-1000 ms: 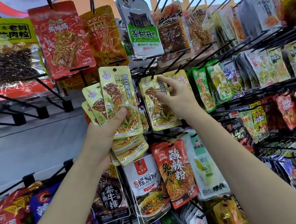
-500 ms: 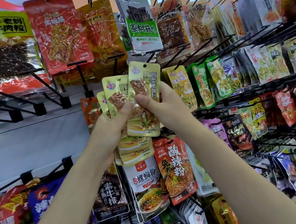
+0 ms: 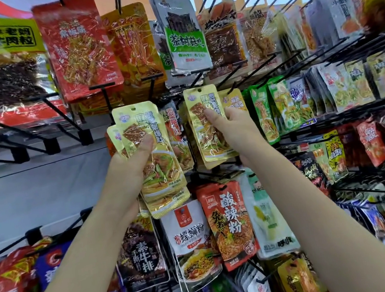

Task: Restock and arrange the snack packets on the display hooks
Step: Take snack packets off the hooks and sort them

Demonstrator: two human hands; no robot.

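- My left hand grips a fanned stack of yellow snack packets, thumb pressed across the front one; the stack sits left of centre, in front of the rack, its lower edges hanging just above the white noodle packet on the row below.
- My right hand pinches a single yellow packet by its upper half, fingertips on its face; the punched hole at its top edge shows free, just below the black display hook that juts out between the upper row and this one; I cannot tell whether the hole has reached the hook tip yet.
- More yellow packets of the same kind hang just behind and to the right of the single one, touching it; green packets fill the next hook to the right.
- Judged step: threading that one packet onto its hook, with the left stack waiting as supply.
- Risk: the hole is small and the foil slippery; a misjudged angle could slide the packet past the tip, or crease the hang tab.
- Risk: the left grip holds many glossy packets with one thumb; loosen it and the lower ones may slip out and fall.
- Risk: my right forearm passes near the hanging red noodle packet; a nudge could knock neighbours off their hooks.
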